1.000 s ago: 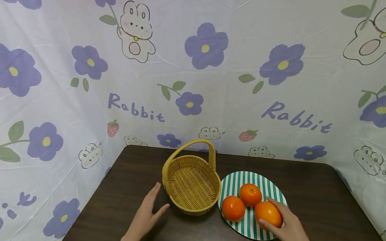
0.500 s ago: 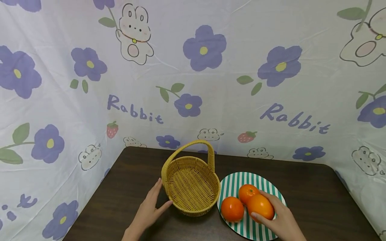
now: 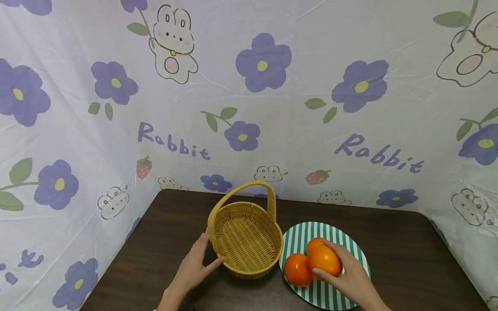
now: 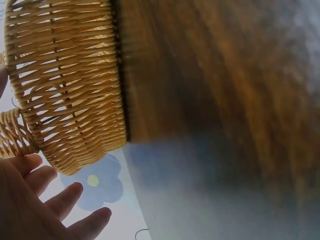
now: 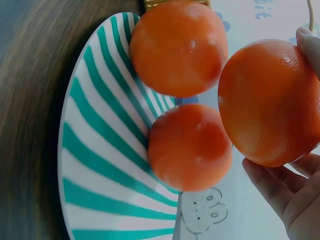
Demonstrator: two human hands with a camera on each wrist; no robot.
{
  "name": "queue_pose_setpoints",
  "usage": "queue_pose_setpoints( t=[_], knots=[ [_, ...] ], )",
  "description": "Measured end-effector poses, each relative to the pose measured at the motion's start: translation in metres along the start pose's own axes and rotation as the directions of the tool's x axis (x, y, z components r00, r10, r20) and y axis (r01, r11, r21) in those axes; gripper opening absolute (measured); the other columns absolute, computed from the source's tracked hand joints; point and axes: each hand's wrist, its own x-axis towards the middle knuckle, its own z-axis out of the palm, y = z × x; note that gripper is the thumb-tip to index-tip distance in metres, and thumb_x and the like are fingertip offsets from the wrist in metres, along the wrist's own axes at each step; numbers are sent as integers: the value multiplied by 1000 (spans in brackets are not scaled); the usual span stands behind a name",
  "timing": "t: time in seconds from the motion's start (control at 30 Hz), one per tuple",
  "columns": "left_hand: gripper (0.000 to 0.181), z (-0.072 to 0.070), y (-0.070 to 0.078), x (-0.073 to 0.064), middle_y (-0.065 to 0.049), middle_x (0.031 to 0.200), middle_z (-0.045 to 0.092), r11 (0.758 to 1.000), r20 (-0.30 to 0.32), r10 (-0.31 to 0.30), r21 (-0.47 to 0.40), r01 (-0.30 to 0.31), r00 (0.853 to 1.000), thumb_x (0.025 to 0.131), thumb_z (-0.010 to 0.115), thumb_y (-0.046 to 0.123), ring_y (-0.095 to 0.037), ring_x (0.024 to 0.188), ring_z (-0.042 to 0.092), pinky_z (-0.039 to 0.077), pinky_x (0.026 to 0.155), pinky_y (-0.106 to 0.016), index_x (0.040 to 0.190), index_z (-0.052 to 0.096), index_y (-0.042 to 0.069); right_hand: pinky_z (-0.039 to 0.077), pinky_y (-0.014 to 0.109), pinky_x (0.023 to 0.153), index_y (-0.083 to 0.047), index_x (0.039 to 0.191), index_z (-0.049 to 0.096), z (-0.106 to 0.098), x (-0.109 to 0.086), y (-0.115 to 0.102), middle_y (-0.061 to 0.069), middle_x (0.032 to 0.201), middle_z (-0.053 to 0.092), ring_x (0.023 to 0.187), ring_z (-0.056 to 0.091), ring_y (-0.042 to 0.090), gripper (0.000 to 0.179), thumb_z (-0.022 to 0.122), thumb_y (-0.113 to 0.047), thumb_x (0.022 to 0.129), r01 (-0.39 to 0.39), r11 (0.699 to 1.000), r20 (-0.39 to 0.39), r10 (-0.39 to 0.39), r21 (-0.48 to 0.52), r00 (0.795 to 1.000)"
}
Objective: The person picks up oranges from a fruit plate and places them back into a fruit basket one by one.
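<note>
By this moment the right hand (image 3: 352,278) had lifted the held orange (image 3: 324,260) and brought it leftward: 1 second earlier it was at the right part of the plate (image 3: 296,238), and now it was above the plate's middle. The left hand (image 3: 190,265), then slightly apart from the basket (image 3: 249,244), had come up to it, thumb tip at the near rim. The basket had hardly shifted.

The right thumb and fingertips pinched the orange from opposite sides. The left fingers were spread and nearly straight, not curled round anything.

The near orange (image 3: 298,270) lay on the plate between the held orange and the basket, and the far orange (image 3: 315,242) sat behind. The plate was just right of the basket on the dark table (image 3: 408,255). The handle (image 3: 249,185) arched above the basket's far part, and a flowered cloth (image 3: 295,129) hung behind.

In the head view the held orange covered much of the far orange; the right wrist view showed nearly all of it. The left wrist view showed the basket's outer wall and the fingers near the handle's root, while only the head view showed the basket's woven floor
</note>
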Motion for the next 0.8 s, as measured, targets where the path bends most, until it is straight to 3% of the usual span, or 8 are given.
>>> queue_pose_setpoints(
  t=[0.17,0.47,0.8],
  knots=[
    [95,-1,-2,3,-7,154,20,1000,16,-10,24,10,1000,78,52,70,-29,140,22,30,102,-59,149,1,33,50,36,73,-26,133,47,6,7,-7,4,123,54,94,55,20,70,69,-57,74,9,1000,4,-9,11,1000],
    [93,1,-5,8,5,154,14,995,-3,20,94,-20,1000,79,54,68,-27,141,20,29,103,-57,150,9,29,53,39,72,-25,133,49,10,18,-17,4,122,55,94,57,21,69,71,-53,74,92,996,-15,-92,11,996],
    [91,5,-7,9,7,155,15,996,-12,-10,86,11,1000,78,54,69,-27,140,22,31,102,-58,149,12,31,53,38,72,-27,134,47,12,29,-26,4,125,54,95,58,21,70,72,-52,74,121,992,-10,-121,36,993]
  ],
)
